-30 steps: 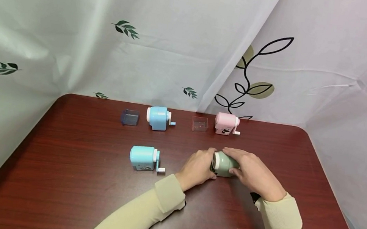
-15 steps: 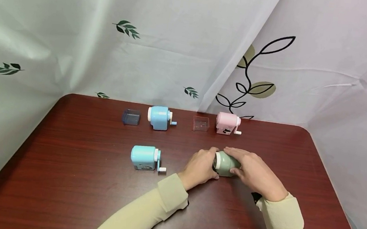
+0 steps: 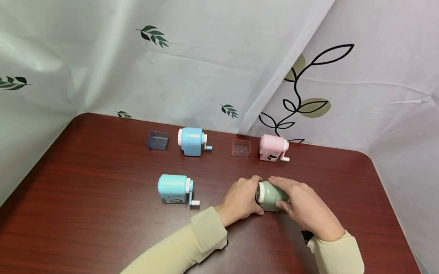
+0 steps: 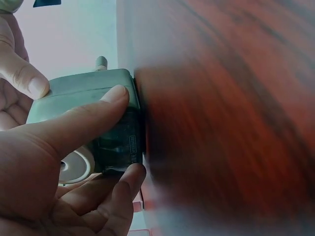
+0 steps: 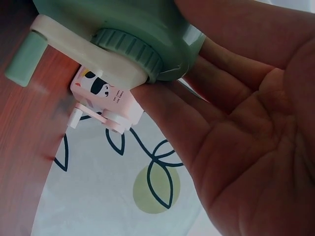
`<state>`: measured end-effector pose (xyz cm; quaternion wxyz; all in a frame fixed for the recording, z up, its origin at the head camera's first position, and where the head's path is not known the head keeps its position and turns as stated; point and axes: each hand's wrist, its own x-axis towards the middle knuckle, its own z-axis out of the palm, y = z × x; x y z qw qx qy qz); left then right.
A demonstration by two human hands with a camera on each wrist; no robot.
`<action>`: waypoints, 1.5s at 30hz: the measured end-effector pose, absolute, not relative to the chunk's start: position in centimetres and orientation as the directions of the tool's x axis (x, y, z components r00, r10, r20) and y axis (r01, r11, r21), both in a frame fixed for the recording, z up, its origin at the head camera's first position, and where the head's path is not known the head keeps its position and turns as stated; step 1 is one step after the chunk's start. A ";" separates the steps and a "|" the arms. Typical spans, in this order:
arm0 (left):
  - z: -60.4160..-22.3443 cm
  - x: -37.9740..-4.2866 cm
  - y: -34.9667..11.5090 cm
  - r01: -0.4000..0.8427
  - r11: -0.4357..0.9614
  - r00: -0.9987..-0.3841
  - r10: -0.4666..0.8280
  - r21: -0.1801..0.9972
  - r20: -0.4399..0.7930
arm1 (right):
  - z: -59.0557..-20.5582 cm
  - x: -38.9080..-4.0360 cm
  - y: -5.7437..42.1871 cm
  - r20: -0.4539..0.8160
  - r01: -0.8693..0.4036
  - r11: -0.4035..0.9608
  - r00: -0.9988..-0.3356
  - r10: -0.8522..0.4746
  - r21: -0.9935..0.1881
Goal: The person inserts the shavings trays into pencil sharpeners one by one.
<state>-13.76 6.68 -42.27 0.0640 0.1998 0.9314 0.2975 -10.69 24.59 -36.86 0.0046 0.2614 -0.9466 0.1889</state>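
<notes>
A green crank pencil sharpener (image 3: 273, 197) stands on the table between my hands. My right hand (image 3: 309, 208) grips its body from the top and right side. From the left, my left hand (image 3: 238, 201) holds the sharpener's lower end; in the left wrist view, its thumb and fingers lie on either side of the dark see-through drawer (image 4: 119, 142). The drawer appears seated in the body. A white ring with a pencil hole (image 4: 78, 166) shows under the left hand. In the right wrist view, the cream crank arm (image 5: 88, 49) points away from the palm.
A pink sharpener (image 3: 270, 148) and a blue one (image 3: 192, 142) stand at the back. Beside them lie a clear reddish drawer (image 3: 240, 148) and a dark bluish drawer (image 3: 158, 140). A turquoise sharpener (image 3: 173, 189) stands left of my hands. A white curtain hangs behind the table.
The head view has shifted slightly, so everything sits a little further right. Both hands keep their hold on the green sharpener, with no clear movement.
</notes>
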 end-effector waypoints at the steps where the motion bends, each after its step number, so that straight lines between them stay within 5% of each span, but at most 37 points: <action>1: -42.3 -13.8 6.7 0.337 0.744 -0.911 0.412 0.577 0.002 | -36.8 -10.7 24.6 0.107 -0.495 0.793 -0.864 -0.492 -0.355; 45: -42.7 -13.6 6.6 0.310 0.680 -0.903 0.429 0.664 -0.017 | -36.2 -10.6 24.4 0.099 -0.481 0.793 -0.871 -0.482 -0.373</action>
